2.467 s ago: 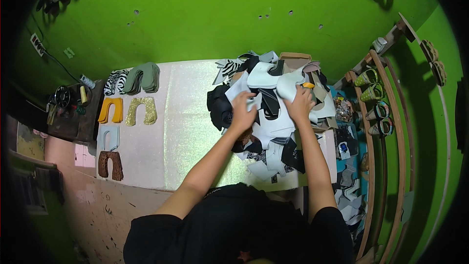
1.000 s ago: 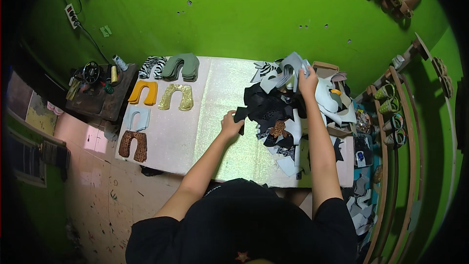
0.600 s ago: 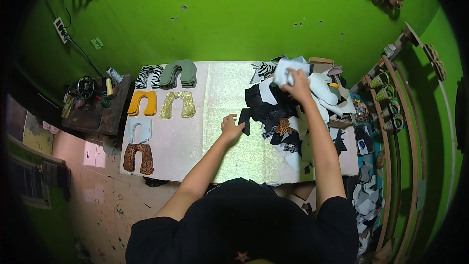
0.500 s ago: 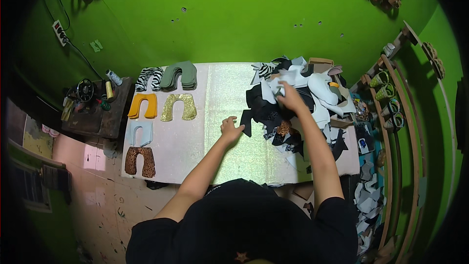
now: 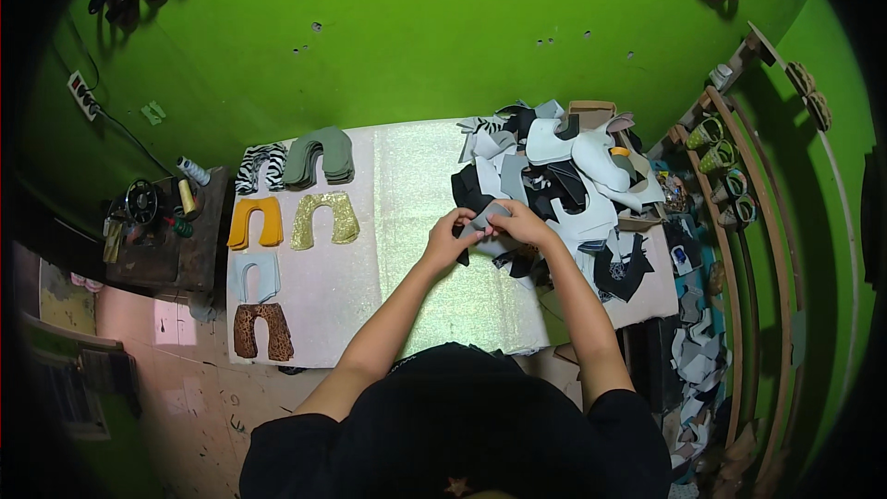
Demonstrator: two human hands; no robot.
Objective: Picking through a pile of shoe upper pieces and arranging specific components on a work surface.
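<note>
My left hand (image 5: 447,242) and my right hand (image 5: 521,224) meet at the near left edge of a heap of cut scraps (image 5: 559,208). Between them they pinch a small grey scrap of sheet material (image 5: 490,214), its lower part covered by my fingers. A dark piece shows just below my left fingers. White, black, grey and zebra-print offcuts lie loosely over one another in the heap. On the left of the table stand neat stacks of U-shaped pieces: zebra-print (image 5: 261,168), green (image 5: 319,159), orange (image 5: 255,223), gold glitter (image 5: 325,220), light blue (image 5: 256,277) and leopard-print (image 5: 263,331).
The pale table (image 5: 333,305) stands against a green wall. A sewing machine (image 5: 143,203) with thread spools is at the left. Wooden racks with footwear (image 5: 719,157) rise on the right, above more scraps (image 5: 695,351). A cardboard box (image 5: 591,113) sits behind the heap.
My right hand has come down from the heap to my left hand, and both now hold the grey scrap. Some pieces at the heap's near side have shifted. The view has moved slightly.
</note>
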